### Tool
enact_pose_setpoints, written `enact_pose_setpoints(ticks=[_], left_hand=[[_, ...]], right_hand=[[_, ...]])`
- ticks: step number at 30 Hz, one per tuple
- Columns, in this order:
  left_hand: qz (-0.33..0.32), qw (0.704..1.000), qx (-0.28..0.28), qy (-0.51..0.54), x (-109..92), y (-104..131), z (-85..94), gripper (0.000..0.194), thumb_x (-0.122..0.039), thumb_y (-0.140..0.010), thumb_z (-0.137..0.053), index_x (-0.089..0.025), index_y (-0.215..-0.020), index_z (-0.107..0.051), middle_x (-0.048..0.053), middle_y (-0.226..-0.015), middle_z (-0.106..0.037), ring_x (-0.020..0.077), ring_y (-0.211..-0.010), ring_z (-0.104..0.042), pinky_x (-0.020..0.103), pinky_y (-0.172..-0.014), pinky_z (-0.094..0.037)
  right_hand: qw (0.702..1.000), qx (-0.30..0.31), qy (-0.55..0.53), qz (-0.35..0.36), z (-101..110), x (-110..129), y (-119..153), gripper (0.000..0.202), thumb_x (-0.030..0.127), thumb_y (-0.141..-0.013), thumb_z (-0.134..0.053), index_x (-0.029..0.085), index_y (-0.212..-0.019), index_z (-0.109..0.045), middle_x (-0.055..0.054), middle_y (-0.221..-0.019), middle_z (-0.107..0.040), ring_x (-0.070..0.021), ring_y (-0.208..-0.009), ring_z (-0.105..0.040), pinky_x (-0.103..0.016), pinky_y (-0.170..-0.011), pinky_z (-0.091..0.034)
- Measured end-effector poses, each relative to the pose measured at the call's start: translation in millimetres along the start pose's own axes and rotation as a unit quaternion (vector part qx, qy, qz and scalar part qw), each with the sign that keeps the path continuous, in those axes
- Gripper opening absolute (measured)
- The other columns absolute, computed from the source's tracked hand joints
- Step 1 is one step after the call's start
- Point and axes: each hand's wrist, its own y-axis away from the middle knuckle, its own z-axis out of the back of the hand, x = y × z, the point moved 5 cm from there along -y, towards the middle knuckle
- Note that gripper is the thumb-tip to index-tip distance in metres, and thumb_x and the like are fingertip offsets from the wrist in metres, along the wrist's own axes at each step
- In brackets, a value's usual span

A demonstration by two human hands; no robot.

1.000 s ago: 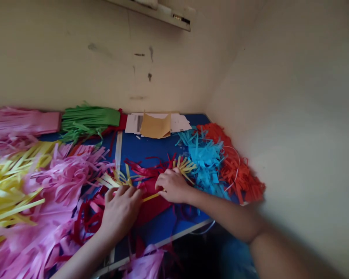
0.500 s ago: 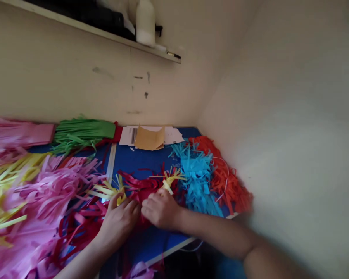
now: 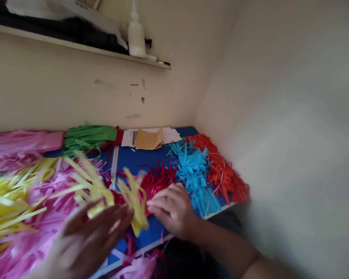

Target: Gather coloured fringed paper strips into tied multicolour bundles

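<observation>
My left hand [image 3: 90, 236], smeared by motion, is at the lower left with yellow fringed paper [image 3: 100, 195] between thumb and fingers. A second tuft of the yellow strips stands up past its fingertips. My right hand [image 3: 174, 211] is closed, thumb against fingers, at the edge of a dark red fringed paper strip [image 3: 159, 180]. The red strip lies across the blue table [image 3: 142, 157], part of it hidden behind my hands and the yellow paper.
Pink fringe [image 3: 46, 240] and yellow fringe [image 3: 6, 193] heap up at the left. Green fringe [image 3: 90, 135] lies by the wall. Light blue fringe [image 3: 193, 166] and orange-red fringe [image 3: 227, 174] lie at the right. Brown paper [image 3: 148, 138] rests at the back. A shelf holds a white bottle [image 3: 136, 38].
My left hand has come nearer and to the left, lifting the yellow fringe off the red strip. My right hand has shifted slightly right and no longer has yellow strips above it.
</observation>
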Motion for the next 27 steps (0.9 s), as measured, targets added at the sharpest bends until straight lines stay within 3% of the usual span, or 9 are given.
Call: enact_pose_setpoints(ticks=[2,4,6,9,15,18,21,25,27], left_hand=[[-0.114,0.992,0.015,-0.052,-36,-1,7.3,0.039,-0.021,-0.094,-0.043,-0.04,-0.121,-0.063,-0.01,-0.11,-0.075,0.013,-0.095,-0.067,0.033,-0.119,-0.022],[-0.156,0.984,0.02,-0.084,-60,-5,10.6,0.041,-0.016,-0.092,-0.043,-0.037,-0.12,-0.065,-0.008,-0.104,-0.077,0.0146,-0.09,-0.07,0.036,-0.123,-0.009],[-0.121,0.991,0.006,-0.061,-71,-10,9.3,0.037,-0.015,-0.093,-0.044,-0.033,-0.116,-0.067,-0.005,-0.097,-0.078,0.015,-0.086,-0.072,0.041,-0.123,-0.008],[-0.048,0.996,-0.072,0.004,-75,-13,2.0,0.029,-0.014,-0.096,-0.045,-0.026,-0.11,-0.068,-0.002,-0.091,-0.079,0.0143,-0.083,-0.072,0.047,-0.12,-0.02],[0.079,0.985,-0.139,0.063,-71,-14,-16.8,0.015,-0.029,-0.094,-0.055,-0.023,-0.09,-0.068,-0.001,-0.08,-0.075,0.0127,-0.074,-0.071,0.028,-0.091,-0.052],[0.168,0.966,-0.135,0.141,-73,-14,-22.5,0.016,-0.035,-0.092,-0.058,-0.024,-0.086,-0.069,-0.001,-0.08,-0.073,0.0122,-0.074,-0.071,0.019,-0.07,-0.056],[0.202,0.947,-0.141,0.206,-82,-18,-23.3,0.016,-0.032,-0.091,-0.058,-0.024,-0.09,-0.071,0.001,-0.081,-0.071,0.0112,-0.075,-0.07,0.016,-0.068,-0.056],[0.199,0.942,-0.144,0.23,-87,-22,-20.5,0.017,-0.035,-0.09,-0.06,-0.025,-0.09,-0.073,0.001,-0.081,-0.072,0.0113,-0.074,-0.07,0.014,-0.068,-0.056],[0.195,0.945,-0.136,0.224,-79,-15,-22.6,0.016,-0.038,-0.087,-0.063,-0.026,-0.088,-0.074,0.0,-0.08,-0.072,0.0111,-0.074,-0.07,0.014,-0.07,-0.056]], right_hand=[[0.977,0.052,-0.173,-0.112,-9,-8,2,0.041,0.051,-0.095,-0.051,0.019,-0.089,-0.076,-0.006,-0.085,-0.072,-0.0171,-0.079,-0.062,-0.031,-0.077,-0.044],[0.898,0.151,-0.36,-0.204,-29,-13,8,0.048,0.06,-0.086,-0.058,0.015,-0.079,-0.075,-0.002,-0.068,-0.065,-0.0131,-0.062,-0.056,-0.026,-0.06,-0.041],[0.809,0.203,-0.476,-0.279,-44,-14,15,0.052,0.065,-0.071,-0.071,0.014,-0.069,-0.072,0.002,-0.056,-0.057,-0.0089,-0.05,-0.047,-0.023,-0.051,-0.033],[0.751,0.176,-0.541,-0.335,-51,-15,21,0.05,0.059,-0.052,-0.086,0.013,-0.06,-0.067,0.005,-0.048,-0.054,-0.0054,-0.044,-0.041,-0.021,-0.048,-0.028],[0.73,0.046,-0.583,-0.354,-55,-16,33,0.044,0.046,-0.046,-0.092,0.014,-0.059,-0.066,0.005,-0.047,-0.057,-0.0039,-0.039,-0.042,-0.018,-0.042,-0.028],[0.731,-0.013,-0.587,-0.347,-54,-20,39,0.041,0.044,-0.052,-0.091,0.014,-0.062,-0.064,0.005,-0.048,-0.058,-0.0046,-0.037,-0.045,-0.017,-0.04,-0.03],[0.727,-0.038,-0.598,-0.335,-54,-19,40,0.041,0.041,-0.054,-0.09,0.016,-0.074,-0.066,0.005,-0.053,-0.06,-0.0065,-0.037,-0.049,-0.017,-0.039,-0.034],[0.758,-0.062,-0.586,-0.278,-50,-8,37,0.031,0.037,-0.059,-0.088,0.017,-0.069,-0.067,0.005,-0.055,-0.059,-0.0053,-0.043,-0.047,-0.017,-0.044,-0.036],[0.801,-0.067,-0.545,-0.237,-43,-9,31,0.027,0.037,-0.062,-0.087,0.018,-0.067,-0.068,0.003,-0.062,-0.062,-0.0072,-0.05,-0.052,-0.019,-0.05,-0.04]])
